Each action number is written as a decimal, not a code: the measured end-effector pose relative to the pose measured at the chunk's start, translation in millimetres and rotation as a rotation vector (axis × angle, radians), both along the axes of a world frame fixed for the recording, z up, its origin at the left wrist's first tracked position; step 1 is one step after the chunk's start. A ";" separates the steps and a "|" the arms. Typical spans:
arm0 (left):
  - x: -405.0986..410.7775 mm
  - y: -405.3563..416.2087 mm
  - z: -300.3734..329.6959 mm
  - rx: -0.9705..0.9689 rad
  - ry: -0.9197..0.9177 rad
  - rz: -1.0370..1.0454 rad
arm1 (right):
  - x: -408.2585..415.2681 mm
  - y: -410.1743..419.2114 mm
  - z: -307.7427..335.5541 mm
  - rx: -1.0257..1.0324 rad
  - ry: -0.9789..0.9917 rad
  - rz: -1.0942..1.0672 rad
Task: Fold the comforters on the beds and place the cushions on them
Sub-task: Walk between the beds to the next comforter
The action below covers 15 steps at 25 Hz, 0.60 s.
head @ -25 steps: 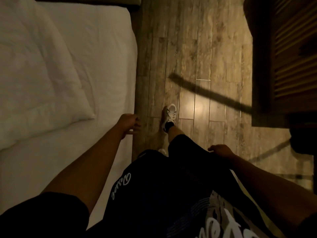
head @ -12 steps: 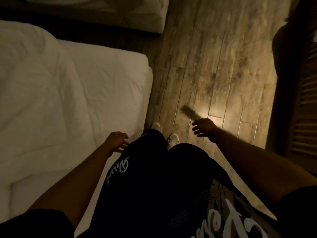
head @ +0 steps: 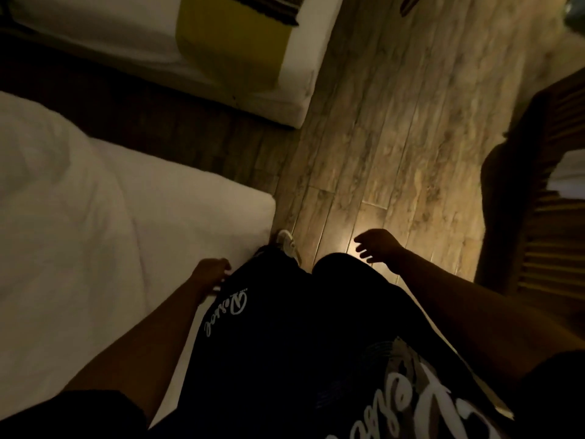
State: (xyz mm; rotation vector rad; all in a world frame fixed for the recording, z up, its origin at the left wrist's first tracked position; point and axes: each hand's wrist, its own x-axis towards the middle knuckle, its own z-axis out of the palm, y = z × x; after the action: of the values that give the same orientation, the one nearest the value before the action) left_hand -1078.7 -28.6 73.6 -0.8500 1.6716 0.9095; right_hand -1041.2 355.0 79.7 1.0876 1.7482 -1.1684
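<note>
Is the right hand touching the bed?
Apart. The head view shows the right hand open over the wooden floor, with dark trousers between it and the near bed.

left: near bed blocks | ahead: floor open | right: dark furniture, possibly slatted

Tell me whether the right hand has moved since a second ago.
Yes. The right hand swung forward, off the thigh, and now hangs over the wood floor, fingers spread.

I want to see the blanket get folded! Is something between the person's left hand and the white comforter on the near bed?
Nothing visible is in the way. The left hand hangs empty beside the near bed, over its edge, and the white comforter lies farther left on the mattress with only bare sheet between them. The right hand is over the floor.
</note>
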 end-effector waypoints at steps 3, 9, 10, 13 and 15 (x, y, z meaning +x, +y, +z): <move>-94.2 35.3 15.7 0.060 0.059 0.040 | -43.1 34.0 -2.8 0.145 -0.065 0.186; -236.2 102.1 19.2 0.145 0.177 0.083 | -157.3 88.1 -21.6 0.135 -0.167 0.234; -254.6 107.8 19.1 0.141 0.183 0.112 | -187.8 94.3 -22.1 0.125 -0.150 0.257; -290.0 115.3 11.4 0.069 0.148 0.219 | -287.7 109.9 -25.9 0.038 -0.132 0.330; -288.3 116.3 8.6 0.022 0.075 0.258 | -341.2 101.7 -18.6 0.009 -0.117 0.329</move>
State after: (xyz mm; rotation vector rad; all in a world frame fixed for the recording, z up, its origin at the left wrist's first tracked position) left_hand -1367.1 87.7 82.2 -1.0444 1.6364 1.1449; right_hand -1382.4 456.7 61.1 0.8165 1.7605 -0.8777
